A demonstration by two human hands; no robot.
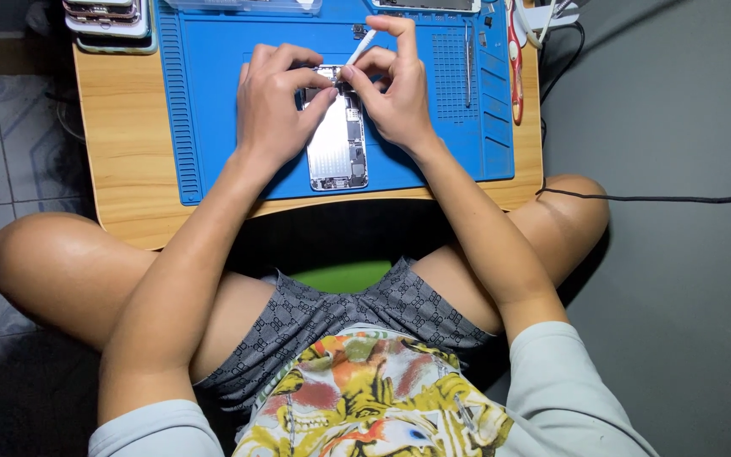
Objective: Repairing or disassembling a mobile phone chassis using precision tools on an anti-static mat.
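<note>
On a blue mat (213, 127), the left hand (274, 101) steadies an opened phone (338, 140), fingers curled on its top edge; the right hand (395, 89) pinches a white tool (360, 46) above the phone's top.

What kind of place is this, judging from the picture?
Probably a small home phone-repair spot on the floor: a low wooden table carries a blue ribbed repair mat, an opened phone with bare metal insides, and a stack of phones.

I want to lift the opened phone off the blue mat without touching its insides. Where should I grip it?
Probably by the long side edges of the opened phone, near its free lower end: it lies flat, and the left hand and right hand cover the top.
</note>
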